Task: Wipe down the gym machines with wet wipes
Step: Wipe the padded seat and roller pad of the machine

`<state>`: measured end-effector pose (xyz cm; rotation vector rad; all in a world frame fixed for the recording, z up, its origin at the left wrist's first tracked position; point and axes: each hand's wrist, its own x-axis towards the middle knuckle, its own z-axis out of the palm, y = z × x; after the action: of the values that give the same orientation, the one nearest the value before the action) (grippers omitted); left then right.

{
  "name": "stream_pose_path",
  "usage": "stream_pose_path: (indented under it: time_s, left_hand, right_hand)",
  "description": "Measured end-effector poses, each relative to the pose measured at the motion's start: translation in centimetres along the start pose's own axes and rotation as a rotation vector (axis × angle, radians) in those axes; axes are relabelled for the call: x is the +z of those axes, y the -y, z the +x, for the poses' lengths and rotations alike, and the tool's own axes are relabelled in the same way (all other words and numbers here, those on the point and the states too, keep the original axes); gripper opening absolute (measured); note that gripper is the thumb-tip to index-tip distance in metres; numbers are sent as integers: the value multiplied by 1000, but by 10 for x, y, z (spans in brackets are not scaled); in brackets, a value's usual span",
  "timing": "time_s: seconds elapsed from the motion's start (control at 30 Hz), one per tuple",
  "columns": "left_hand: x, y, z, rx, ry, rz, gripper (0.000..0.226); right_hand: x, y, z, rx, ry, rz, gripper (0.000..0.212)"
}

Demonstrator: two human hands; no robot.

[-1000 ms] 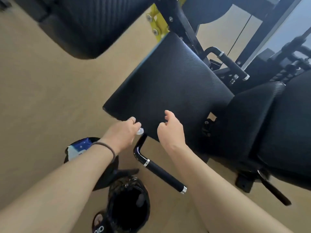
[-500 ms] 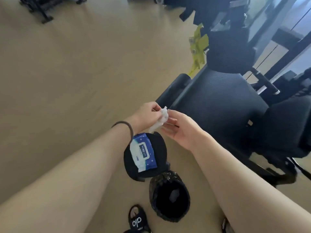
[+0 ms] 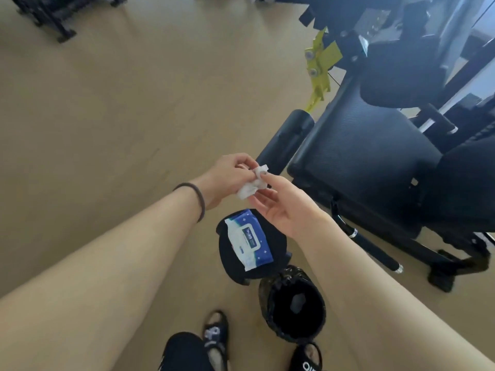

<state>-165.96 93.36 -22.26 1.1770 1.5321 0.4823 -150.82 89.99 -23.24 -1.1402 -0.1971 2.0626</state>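
A crumpled wipe [image 3: 251, 183] is held between both hands above the floor [image 3: 120, 108]: it is gripped in the curled fingers of the left hand [image 3: 227, 178] and pinched at its upper end by the fingertips of the right hand [image 3: 284, 207]. The step in hand is judged to be disposal or refolding of the wipe; which one cannot be told. A lined bin [image 3: 293, 309] stands near the feet, and a wipe pack [image 3: 249, 241] lies on a black lid [image 3: 227, 261] beside it. A black padded machine [image 3: 369, 156] stands just right of the hands. More equipment is seen at the far edge of the room.
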Motion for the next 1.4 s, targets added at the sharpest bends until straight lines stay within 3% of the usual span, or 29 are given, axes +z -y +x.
stream_pose_path:
  time_s: [0.27,0.5,0.67,0.87,1.23,1.33,1.4]
  left_hand:
    - [-93,19,73,-22,89,-103,27]
    - [-217,50,176,-59,277,-107,26]
    - [-259,64,222,-107,330,-17,24]
    - [-248,64,304,-81,369,176,27]
    - [-178,124,516,37,427,320,16]
    - [-139,145,586,142,481,337,20]
    - [-115,155,631,206,516,345,30]
  right_hand:
    - [74,-13,88,-104,-161,205,31]
    - [171,-37,219,-238,-364,237,8]
    - [193,-45,266,-284,-505,218,13]
    - [158,-38,321,-306,-795,103,27]
    - [43,8,505,-420,-1076,-13,12]
    - [-1,37,567,-569,-1215,-225,11]
    - [-30,57,605,-664,-1318,-516,9]
